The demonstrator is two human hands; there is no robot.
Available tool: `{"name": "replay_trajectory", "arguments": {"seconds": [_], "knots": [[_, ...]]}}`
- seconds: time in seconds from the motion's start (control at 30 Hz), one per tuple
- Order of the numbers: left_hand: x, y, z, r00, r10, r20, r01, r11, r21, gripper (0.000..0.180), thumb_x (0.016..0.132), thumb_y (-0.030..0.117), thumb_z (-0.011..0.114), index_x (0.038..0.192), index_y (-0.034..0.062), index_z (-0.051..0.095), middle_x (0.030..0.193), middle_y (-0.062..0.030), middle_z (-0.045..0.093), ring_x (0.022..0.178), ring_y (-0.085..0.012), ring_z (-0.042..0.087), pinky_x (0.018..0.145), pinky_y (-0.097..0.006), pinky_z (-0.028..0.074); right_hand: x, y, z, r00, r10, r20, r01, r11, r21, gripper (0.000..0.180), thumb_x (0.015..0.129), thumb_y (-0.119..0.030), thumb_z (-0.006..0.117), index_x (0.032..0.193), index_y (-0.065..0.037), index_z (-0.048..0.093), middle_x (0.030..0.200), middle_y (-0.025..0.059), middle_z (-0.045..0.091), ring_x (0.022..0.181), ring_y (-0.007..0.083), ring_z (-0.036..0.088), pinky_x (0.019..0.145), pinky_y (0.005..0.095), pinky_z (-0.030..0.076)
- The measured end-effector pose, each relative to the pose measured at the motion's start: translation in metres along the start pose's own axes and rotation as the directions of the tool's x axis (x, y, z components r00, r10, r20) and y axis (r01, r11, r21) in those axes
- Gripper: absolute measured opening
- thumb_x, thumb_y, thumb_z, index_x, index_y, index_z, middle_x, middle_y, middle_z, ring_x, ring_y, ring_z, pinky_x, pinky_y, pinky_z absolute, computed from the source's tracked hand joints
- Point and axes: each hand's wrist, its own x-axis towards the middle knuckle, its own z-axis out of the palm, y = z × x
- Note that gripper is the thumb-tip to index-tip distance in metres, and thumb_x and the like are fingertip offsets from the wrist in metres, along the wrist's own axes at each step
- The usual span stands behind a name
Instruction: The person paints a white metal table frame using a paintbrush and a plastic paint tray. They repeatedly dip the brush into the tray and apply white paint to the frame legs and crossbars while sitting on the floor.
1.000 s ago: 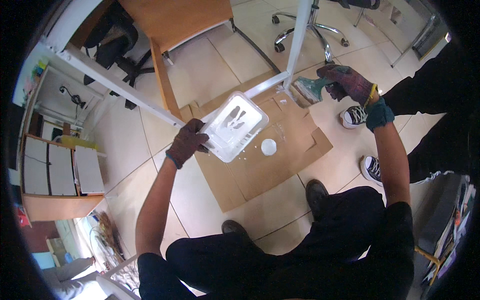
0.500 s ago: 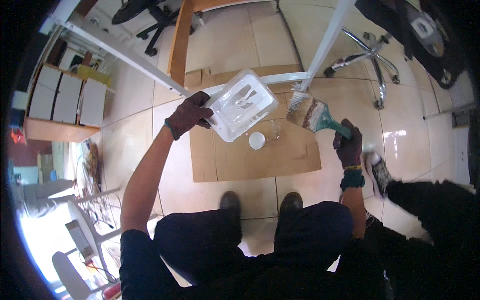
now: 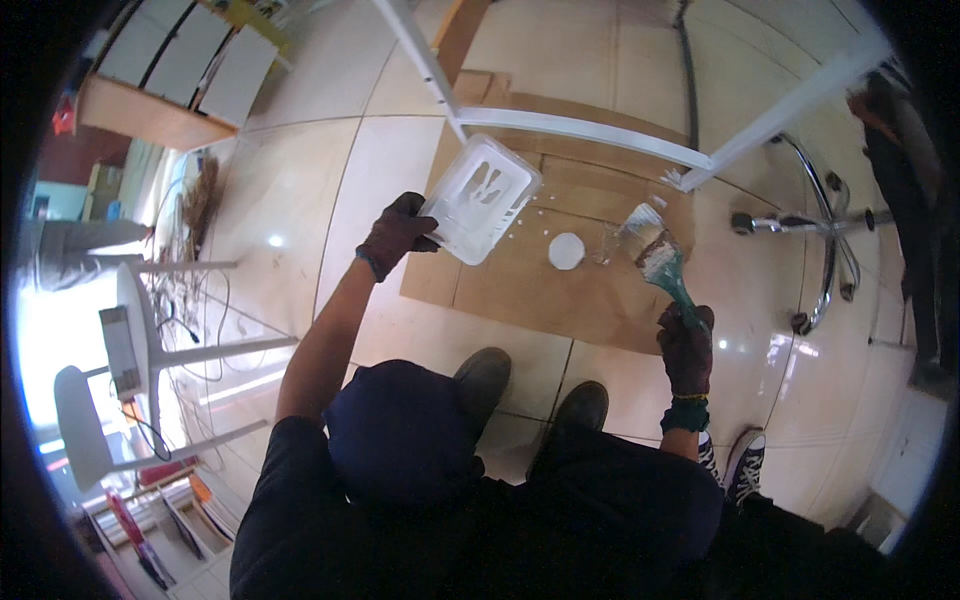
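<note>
My left hand, in a dark knit glove, grips the near left rim of a white plastic tub. White paint coats the tub's inside, with bare grey streaks on its bottom. My gloved right hand is closed round the green handle of a wide paintbrush, its bristles white with paint and pointing away from me. Between tub and brush, a round white lid lies on a flattened cardboard sheet, with paint drops scattered near it. Beyond them stands a white metal frame with a low crossbar.
A chrome chair base on casters stands to the right. Another person's sneakers are close by my right forearm. At left are a white chair, loose cables and a cabinet.
The view has turned and shifted. My right hand and the brush have come down and nearer to me, away from the frame's leg. My left hand still holds the tub.
</note>
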Motion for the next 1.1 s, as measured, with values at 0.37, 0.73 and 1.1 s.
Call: {"name": "replay_trajectory", "arguments": {"seconds": [0.37,0.73,1.1], "knots": [[0.008,-0.078,-0.005,0.994,-0.008,-0.11,-0.016,0.976,-0.218,0.033,0.08,0.003,0.061,0.108,-0.0022,0.045,0.096,-0.0125,0.054,0.078,-0.0231,0.065,0.062,-0.033,0.06,0.006,-0.04,0.02,0.957,0.19,0.221,-0.172,0.98,-0.098,0.048,0.073,-0.025,0.073,0.112,-0.014,0.046,0.118,0.016,0.048,0.103,0.0267,0.053,0.071,0.0303,0.051],[0.026,-0.084,0.002,0.99,-0.007,-0.141,-0.018,0.984,-0.176,0.034,0.08,0.005,0.061,0.11,-0.0024,0.046,0.101,-0.0133,0.056,0.079,-0.0229,0.065,0.064,-0.033,0.059,0.023,-0.038,0.043,0.935,0.33,0.127,-0.285,0.917,-0.278,0.023,0.087,-0.015,0.056,0.108,-0.011,0.047,0.113,0.0147,0.052,0.081,0.0195,0.06,0.053,0.0268,0.05],[0.052,-0.062,-0.011,0.996,0.09,-0.024,-0.093,0.988,-0.123,0.031,0.081,0.007,0.06,0.108,-0.0024,0.046,0.091,-0.0134,0.058,0.072,-0.0208,0.064,0.061,-0.032,0.058,0.079,0.008,0.008,0.988,0.148,0.034,-0.058,0.574,-0.817,0.016,0.086,-0.011,0.058,0.101,-0.006,0.056,0.081,0.0049,0.059,0.075,0.0146,0.059,0.067,0.03,0.049]]}}
